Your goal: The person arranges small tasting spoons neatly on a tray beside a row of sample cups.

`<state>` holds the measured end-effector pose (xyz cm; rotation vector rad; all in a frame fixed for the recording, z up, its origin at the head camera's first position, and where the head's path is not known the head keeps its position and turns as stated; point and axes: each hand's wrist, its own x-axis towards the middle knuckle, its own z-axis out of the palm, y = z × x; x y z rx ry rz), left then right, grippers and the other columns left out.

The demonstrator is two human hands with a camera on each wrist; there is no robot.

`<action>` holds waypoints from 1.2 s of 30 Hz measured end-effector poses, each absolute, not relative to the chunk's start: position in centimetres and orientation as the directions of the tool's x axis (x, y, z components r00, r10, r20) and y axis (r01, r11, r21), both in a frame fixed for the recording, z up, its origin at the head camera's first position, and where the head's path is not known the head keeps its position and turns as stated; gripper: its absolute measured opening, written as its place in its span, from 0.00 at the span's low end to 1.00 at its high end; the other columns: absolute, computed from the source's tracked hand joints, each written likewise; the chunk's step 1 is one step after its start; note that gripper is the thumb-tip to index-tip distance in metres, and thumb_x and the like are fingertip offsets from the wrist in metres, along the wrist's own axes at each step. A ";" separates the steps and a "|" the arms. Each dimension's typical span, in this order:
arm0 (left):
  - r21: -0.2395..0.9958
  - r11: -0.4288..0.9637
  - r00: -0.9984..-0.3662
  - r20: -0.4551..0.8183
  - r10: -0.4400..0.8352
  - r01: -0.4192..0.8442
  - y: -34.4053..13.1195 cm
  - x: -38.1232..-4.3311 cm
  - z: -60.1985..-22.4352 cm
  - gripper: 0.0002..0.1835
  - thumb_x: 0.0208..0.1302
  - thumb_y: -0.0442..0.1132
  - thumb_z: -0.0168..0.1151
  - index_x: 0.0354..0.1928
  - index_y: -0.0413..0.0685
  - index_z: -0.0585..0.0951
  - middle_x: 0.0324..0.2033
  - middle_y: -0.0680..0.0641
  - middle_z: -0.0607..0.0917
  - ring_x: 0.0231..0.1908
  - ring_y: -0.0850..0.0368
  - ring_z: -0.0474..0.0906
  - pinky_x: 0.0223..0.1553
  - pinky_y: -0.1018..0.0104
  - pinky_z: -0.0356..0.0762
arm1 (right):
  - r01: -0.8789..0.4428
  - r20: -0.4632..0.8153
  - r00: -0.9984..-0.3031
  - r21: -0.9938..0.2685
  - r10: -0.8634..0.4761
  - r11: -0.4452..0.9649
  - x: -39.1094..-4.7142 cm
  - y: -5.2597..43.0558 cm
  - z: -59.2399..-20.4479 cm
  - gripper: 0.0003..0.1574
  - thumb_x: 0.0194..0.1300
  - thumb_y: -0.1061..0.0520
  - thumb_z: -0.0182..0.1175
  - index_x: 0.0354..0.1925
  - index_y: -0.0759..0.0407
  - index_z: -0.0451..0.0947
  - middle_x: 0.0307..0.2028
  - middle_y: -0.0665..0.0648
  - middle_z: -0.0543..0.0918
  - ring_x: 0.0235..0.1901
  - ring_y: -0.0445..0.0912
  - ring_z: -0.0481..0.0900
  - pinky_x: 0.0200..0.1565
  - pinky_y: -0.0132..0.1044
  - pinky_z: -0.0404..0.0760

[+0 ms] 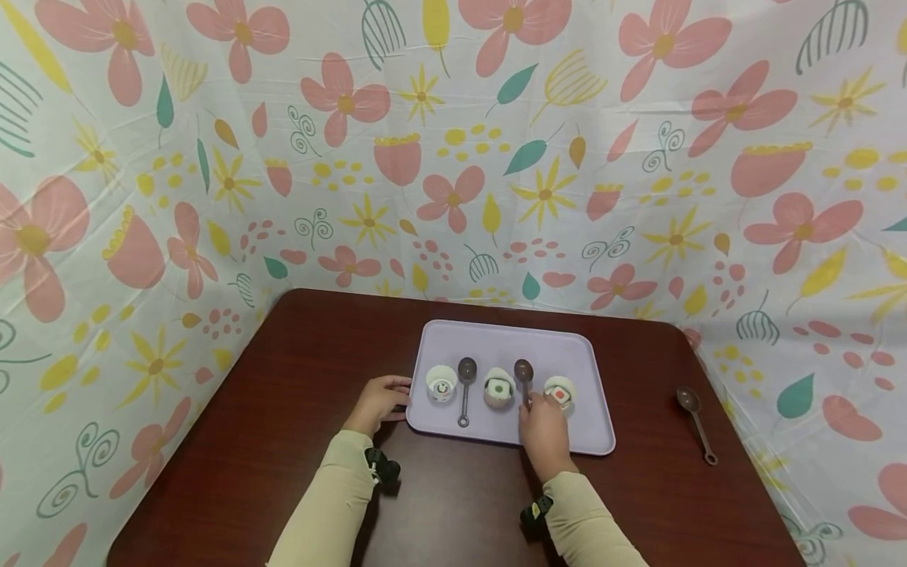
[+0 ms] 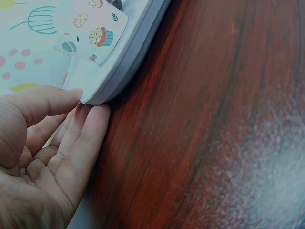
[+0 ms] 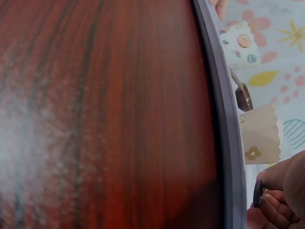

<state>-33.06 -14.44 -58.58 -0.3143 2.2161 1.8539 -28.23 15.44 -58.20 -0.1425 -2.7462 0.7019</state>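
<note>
My left hand (image 1: pixel 379 403) pinches the left rim of a lilac tray (image 1: pixel 510 339), thumb on top and fingers against its outer side. My right hand (image 1: pixel 546 433) pinches the handle end of a brown spoon (image 1: pixel 523 370), whose bowl points away over the tray. Left of it lies a second brown spoon (image 1: pixel 467 368), between the left paper cup (image 1: pixel 442 383) and the middle cup (image 1: pixel 499 389). The middle cup holds a white, sushi-like piece with a green centre. Partly behind the right hand, the right cup (image 1: pixel 560 390) holds a similar piece with a red centre.
A third brown spoon (image 1: pixel 687 399) lies near the right edge of the dark wooden table (image 1: pixel 340 339). Floral cloth (image 1: pixel 453 157) hangs behind the table and along its sides.
</note>
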 end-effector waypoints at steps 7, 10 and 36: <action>0.935 0.178 -0.950 -0.310 -0.015 -0.308 -14.5 -33.1 -58.8 0.21 0.61 0.26 0.67 0.58 0.39 0.82 0.45 0.39 0.84 0.39 0.50 0.84 0.37 0.56 0.88 | 0.045 0.249 -0.951 -0.473 0.182 0.880 -28.3 15.4 -58.8 0.13 0.63 0.64 0.67 0.43 0.74 0.82 0.35 0.68 0.84 0.40 0.61 0.82 0.42 0.55 0.83; 0.935 0.178 -0.950 -0.310 -0.015 -0.308 -14.5 -33.1 -58.8 0.21 0.61 0.26 0.67 0.58 0.39 0.82 0.45 0.39 0.84 0.39 0.50 0.84 0.37 0.56 0.88 | 0.051 0.242 -0.953 -0.464 0.182 0.884 -28.4 15.4 -59.0 0.13 0.64 0.63 0.67 0.42 0.74 0.82 0.35 0.68 0.84 0.40 0.61 0.83 0.42 0.55 0.83; 0.935 0.171 -0.950 -0.312 -0.014 -0.310 -14.4 -33.3 -59.0 0.22 0.61 0.25 0.66 0.58 0.38 0.82 0.46 0.39 0.84 0.40 0.50 0.84 0.38 0.55 0.88 | 0.046 0.255 -0.950 -0.454 0.180 0.890 -28.5 15.5 -59.6 0.10 0.62 0.63 0.66 0.37 0.73 0.81 0.32 0.67 0.82 0.35 0.62 0.82 0.37 0.56 0.82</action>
